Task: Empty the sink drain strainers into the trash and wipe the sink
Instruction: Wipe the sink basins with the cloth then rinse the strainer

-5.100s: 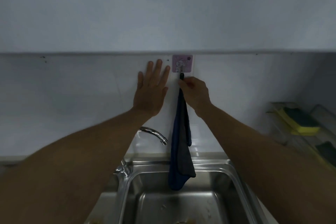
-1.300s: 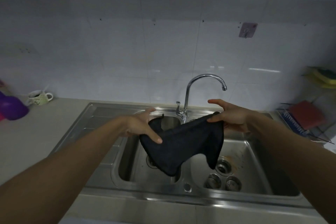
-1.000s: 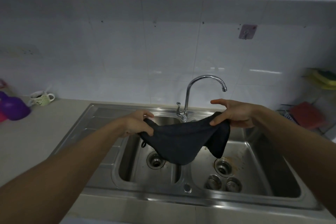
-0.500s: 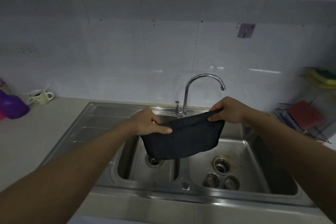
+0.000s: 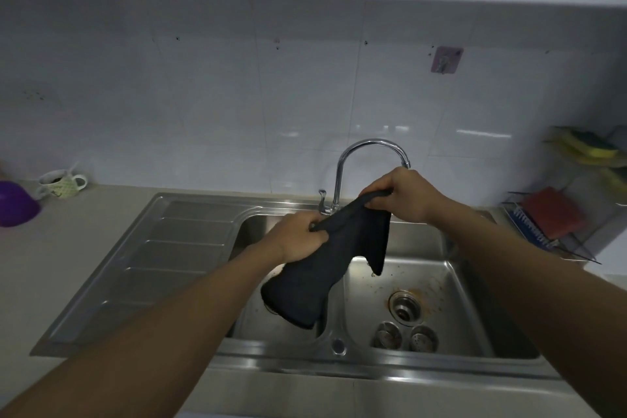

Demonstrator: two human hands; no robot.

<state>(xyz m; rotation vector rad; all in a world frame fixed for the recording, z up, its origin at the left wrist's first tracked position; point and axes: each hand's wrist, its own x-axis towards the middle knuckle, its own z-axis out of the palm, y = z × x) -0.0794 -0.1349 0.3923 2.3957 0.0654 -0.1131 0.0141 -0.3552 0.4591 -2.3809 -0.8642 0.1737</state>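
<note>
We note both hands raised over the double sink (image 5: 373, 368), each gripping the dark cloth (image 5: 322, 271). The left hand (image 5: 298, 239) curls its fingers round a bunched upper edge. The right hand (image 5: 403, 197) sits higher, just in front of the faucet (image 5: 369, 146), and pinches the other corner in curled fingers. The cloth stretches taut between the two grips. Its loose part hangs over the divider between the basins, and one pointed flap dangles above the right basin. We see it touching no steel.

Right basin: open drain (image 5: 403, 307) with brownish staining (image 5: 425, 293) round it. Two strainers (image 5: 386, 336) lie side by side on the basin floor, nearer us than the drain. Left basin: mostly hidden by the cloth and the left forearm.

The ribbed drainboard (image 5: 163, 254) runs off to the left. On the table (image 5: 30, 268) beyond it stand a mug (image 5: 62, 183) against the wall and a purple bowl (image 5: 15, 204) at the frame edge. A wall hook (image 5: 446, 59) sits on the tiles above and right of the faucet. At far right a wire rack (image 5: 556, 241) holds a red item. Yellow sponges (image 5: 590, 148) rest higher up, blurred.
</note>
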